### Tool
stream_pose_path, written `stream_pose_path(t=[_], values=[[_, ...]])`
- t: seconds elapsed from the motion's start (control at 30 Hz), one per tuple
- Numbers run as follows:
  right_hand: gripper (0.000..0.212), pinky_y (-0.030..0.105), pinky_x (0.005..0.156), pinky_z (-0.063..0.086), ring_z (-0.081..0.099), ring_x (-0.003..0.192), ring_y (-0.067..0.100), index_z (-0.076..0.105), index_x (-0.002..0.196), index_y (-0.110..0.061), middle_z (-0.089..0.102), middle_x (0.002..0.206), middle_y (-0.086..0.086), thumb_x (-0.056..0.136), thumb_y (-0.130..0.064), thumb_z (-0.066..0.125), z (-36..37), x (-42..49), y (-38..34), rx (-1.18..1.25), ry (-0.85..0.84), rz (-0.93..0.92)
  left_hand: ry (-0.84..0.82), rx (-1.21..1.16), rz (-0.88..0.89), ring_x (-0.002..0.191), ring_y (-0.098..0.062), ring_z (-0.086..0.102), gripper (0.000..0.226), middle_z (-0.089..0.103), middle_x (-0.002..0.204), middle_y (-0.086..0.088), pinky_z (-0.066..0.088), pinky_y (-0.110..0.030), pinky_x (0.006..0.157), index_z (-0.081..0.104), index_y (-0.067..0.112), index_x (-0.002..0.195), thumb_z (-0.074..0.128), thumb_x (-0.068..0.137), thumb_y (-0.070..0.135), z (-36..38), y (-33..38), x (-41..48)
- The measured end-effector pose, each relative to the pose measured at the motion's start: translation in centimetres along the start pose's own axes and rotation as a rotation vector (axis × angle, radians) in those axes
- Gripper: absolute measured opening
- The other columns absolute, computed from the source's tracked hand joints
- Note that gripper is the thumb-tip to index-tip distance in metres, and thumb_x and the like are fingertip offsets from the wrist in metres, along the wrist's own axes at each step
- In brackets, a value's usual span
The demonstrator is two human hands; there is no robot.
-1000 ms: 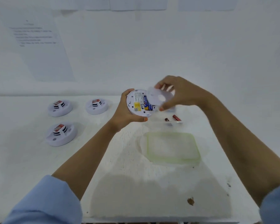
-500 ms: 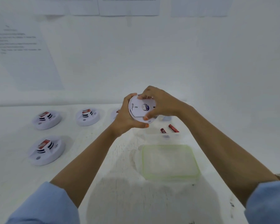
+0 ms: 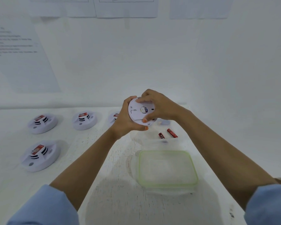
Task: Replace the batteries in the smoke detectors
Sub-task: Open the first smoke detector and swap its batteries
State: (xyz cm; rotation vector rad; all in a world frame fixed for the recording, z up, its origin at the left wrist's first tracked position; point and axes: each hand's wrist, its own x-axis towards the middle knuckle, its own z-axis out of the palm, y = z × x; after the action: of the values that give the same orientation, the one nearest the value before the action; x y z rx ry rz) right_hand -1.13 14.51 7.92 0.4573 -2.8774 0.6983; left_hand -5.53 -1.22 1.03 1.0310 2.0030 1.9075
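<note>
I hold a round white smoke detector (image 3: pixel 139 112) up above the table, its back facing me with the white cover plate on it. My left hand (image 3: pixel 126 121) cups its left rim and underside. My right hand (image 3: pixel 159 108) grips the cover from the right, fingers over the top edge and thumb on the lower edge. Two red batteries (image 3: pixel 168 135) lie in a clear container just behind the lid. Three more detectors rest face up at the left: one far left (image 3: pixel 42 123), one beside it (image 3: pixel 84 120), one nearer (image 3: pixel 39 157). Another detector (image 3: pixel 113 118) peeks out behind my left wrist.
A clear lid with a green rim (image 3: pixel 167 168) lies on the white table (image 3: pixel 104 192) in front of me. A small grey-blue object (image 3: pixel 165 122) sits behind the batteries. Printed sheets (image 3: pixel 19 54) hang on the white wall.
The cover plate, held apart from the open detector one second ago, now sits on its back with the inner batteries hidden. My right hand has closed over it.
</note>
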Motion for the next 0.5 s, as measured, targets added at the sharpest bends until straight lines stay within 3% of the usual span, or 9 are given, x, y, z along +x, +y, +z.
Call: stream_pose_path(t=[0.23,0.37,0.5], values=[[0.064,0.007,0.075,0.030,0.037,0.099,0.009,0.057,0.124,-0.017,0.039,0.105,-0.007,0.065,-0.021,0.083,0.55,0.17,0.76,0.074,0.022,0.021,0.035,0.003,0.006,0.112,-0.012,0.050,0.104,0.039,0.134,-0.013,0.052,-0.018,0.078,0.026,0.009,0.135,0.080,0.047,-0.003,0.13,-0.32,0.07],[0.061,0.016,0.088,0.034,0.037,0.107,0.012,0.056,0.126,-0.016,0.037,0.107,-0.005,0.070,-0.018,0.079,0.71,0.22,0.83,0.123,0.010,0.012,0.075,0.034,0.029,0.109,-0.006,0.052,0.108,0.042,0.131,-0.009,0.051,-0.017,0.079,0.028,0.007,0.134,0.085,0.042,0.006,0.12,-0.27,0.31],[0.059,0.024,0.098,0.033,0.032,0.110,0.013,0.052,0.130,-0.017,0.034,0.109,-0.003,0.076,-0.018,0.074,0.93,0.12,0.76,0.093,-0.005,0.000,0.098,0.036,0.033,0.103,0.007,0.053,0.101,0.043,0.124,0.000,0.050,-0.014,0.078,0.027,0.007,0.132,0.079,0.046,-0.001,0.23,-0.29,0.49]])
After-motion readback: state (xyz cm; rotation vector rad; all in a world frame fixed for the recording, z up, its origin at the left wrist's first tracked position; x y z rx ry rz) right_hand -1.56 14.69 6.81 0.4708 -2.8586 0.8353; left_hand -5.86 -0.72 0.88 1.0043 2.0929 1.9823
